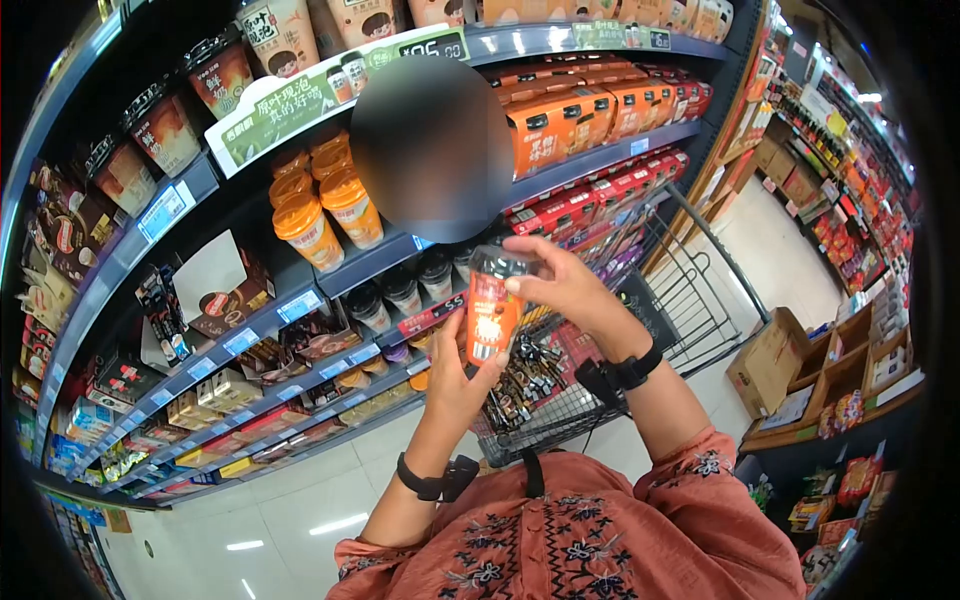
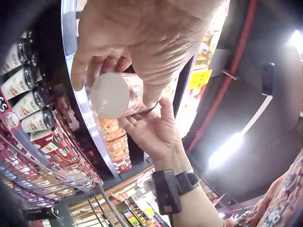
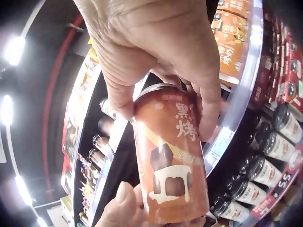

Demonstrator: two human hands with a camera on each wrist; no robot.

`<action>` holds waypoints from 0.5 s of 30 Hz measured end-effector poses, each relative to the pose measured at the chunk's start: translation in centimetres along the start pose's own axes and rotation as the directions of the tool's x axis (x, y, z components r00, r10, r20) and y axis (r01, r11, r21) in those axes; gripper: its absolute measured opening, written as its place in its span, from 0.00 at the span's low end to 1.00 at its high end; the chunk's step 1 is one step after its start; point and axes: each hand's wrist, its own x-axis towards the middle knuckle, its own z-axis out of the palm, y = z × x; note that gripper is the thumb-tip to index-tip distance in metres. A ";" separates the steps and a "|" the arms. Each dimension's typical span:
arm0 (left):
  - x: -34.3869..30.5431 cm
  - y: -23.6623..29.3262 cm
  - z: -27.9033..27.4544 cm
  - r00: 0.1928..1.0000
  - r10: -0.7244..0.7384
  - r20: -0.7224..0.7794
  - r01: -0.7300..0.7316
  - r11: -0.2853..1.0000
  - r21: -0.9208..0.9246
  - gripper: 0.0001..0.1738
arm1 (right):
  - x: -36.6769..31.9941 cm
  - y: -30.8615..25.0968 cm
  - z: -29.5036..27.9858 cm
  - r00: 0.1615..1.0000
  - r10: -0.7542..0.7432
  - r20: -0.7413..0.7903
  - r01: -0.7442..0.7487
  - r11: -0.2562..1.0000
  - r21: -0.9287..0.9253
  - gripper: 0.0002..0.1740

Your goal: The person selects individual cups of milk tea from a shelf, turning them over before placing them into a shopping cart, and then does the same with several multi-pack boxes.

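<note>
An orange drink cup [image 1: 492,318] with a dark lid is held upright between both hands in front of the shelves. Low on its side, my left hand [image 1: 455,368] grips it, the thumb across the front. My right hand [image 1: 570,292] holds it by the lid end, its thumb and fingers on opposite sides. In the right wrist view the cup [image 3: 171,158] shows a dark block with white drips and large pale lettering. Its round whitish base [image 2: 110,95] faces the left wrist camera.
Behind the hands, shelves [image 1: 345,268] carry yellow-lidded cups [image 1: 310,232], black-lidded white cups [image 1: 402,290] and orange multipacks [image 1: 560,130]. A wire shopping cart [image 1: 700,262] with packets in it stands just beyond the right forearm. At right is an open cardboard box [image 1: 765,365].
</note>
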 end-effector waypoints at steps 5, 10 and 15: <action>1.3 -1.6 -0.9 0.993 -0.120 -0.012 0.119 0.992 -0.032 0.43 | 5.4 -1.4 -3.0 0.985 -0.159 -0.072 0.147 0.976 -0.159 0.40; 1.3 -1.5 -0.5 0.985 -0.168 -0.036 0.168 0.986 -0.011 0.41 | 11.0 -3.8 -5.3 0.922 -0.380 -0.075 0.303 0.829 -0.469 0.42; 0.0 -2.3 -0.5 0.974 -0.223 -0.037 0.225 0.973 0.048 0.38 | 17.3 -3.2 -7.0 0.822 -0.569 -0.016 0.452 0.670 -0.589 0.43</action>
